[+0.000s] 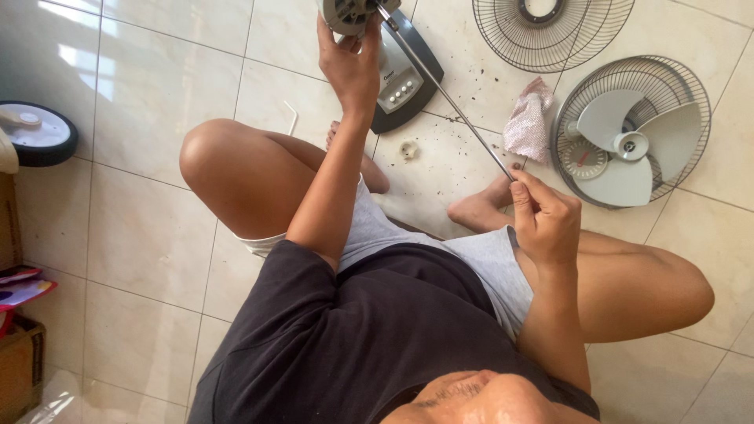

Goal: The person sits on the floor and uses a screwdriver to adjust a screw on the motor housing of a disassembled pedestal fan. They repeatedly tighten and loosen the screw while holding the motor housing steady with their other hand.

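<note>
Two wire fan guards lie on the tile floor (141, 157) beyond the right hand (546, 224): one guard (589, 169) cradles the pale fan blade (628, 145), the other guard (550, 31) sits farther off. Under the left hand (352, 67) rests the dark fan base (408, 74) with its buttons. That left hand is clamped on the grey fan motor (349, 12) at the top edge. A pinkish rag (528, 122) lies just above the right hand, whose fingers are closed on a long thin screwdriver (448, 94) slanting up to the motor.

Grey fan motor (349, 12), pink-checked white rag (528, 122)
</note>
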